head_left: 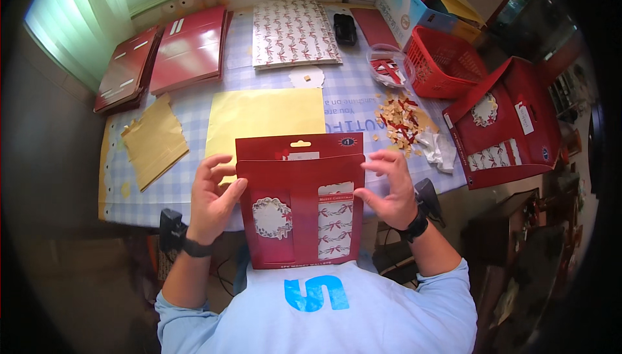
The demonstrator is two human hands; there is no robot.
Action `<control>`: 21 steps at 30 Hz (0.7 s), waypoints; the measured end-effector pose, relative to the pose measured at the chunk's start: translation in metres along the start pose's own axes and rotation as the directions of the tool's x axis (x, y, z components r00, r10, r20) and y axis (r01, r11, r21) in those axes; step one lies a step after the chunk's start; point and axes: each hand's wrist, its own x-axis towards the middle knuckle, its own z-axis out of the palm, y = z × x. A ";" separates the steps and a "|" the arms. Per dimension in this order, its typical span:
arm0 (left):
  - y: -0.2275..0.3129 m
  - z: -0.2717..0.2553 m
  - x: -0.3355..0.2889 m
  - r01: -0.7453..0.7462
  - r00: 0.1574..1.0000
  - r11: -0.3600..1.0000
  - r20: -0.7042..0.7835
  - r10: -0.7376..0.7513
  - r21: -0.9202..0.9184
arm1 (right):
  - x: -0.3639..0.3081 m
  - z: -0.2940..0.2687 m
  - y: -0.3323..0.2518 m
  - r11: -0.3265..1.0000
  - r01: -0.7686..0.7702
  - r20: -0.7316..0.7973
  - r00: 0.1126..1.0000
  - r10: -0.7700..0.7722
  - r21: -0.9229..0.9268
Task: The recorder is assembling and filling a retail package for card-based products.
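Observation:
A flat red gift-wallet package (304,211) with a hanging slot in its top stands in front of my shirt, its upper edge over the table. Its front has a wreath cut-out (271,218) on the left and a ribbon-patterned panel (335,228) on the right. A pale slip shows behind the front flap. My left hand (217,198) is beside the left edge, thumb tip at that edge and fingers apart. My right hand (390,189) is at the opposite edge, thumb close to it and fingers curved and spread. Neither hand wraps around the package.
Yellow paper (265,111) lies beyond the package, a brown paper envelope (154,140) to its left. Red folder stacks (189,46) and patterned sheets (295,33) are farther back. Right are paper scraps (400,121), crumpled tissue (437,148), a red basket (447,62) and another red package (502,124).

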 end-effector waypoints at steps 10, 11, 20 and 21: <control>-0.014 -0.008 -0.007 0.044 0.999 0.992 -0.016 -0.046 -0.117 | -0.003 0.007 0.019 0.470 -0.424 0.207 0.871 0.446 0.774; -0.014 -0.009 -0.008 0.052 0.999 0.986 0.003 -0.052 -0.155 | -0.001 0.005 0.019 0.469 -0.424 0.206 0.871 0.447 0.774; -0.005 -0.011 0.000 0.007 0.999 1.000 0.038 -0.008 0.028 | 0.007 0.005 0.011 0.485 -0.520 0.291 0.833 0.471 0.703; -0.004 -0.011 0.002 0.006 0.999 1.000 0.035 -0.007 0.029 | 0.010 0.002 0.006 0.705 -0.489 0.202 0.868 0.454 0.514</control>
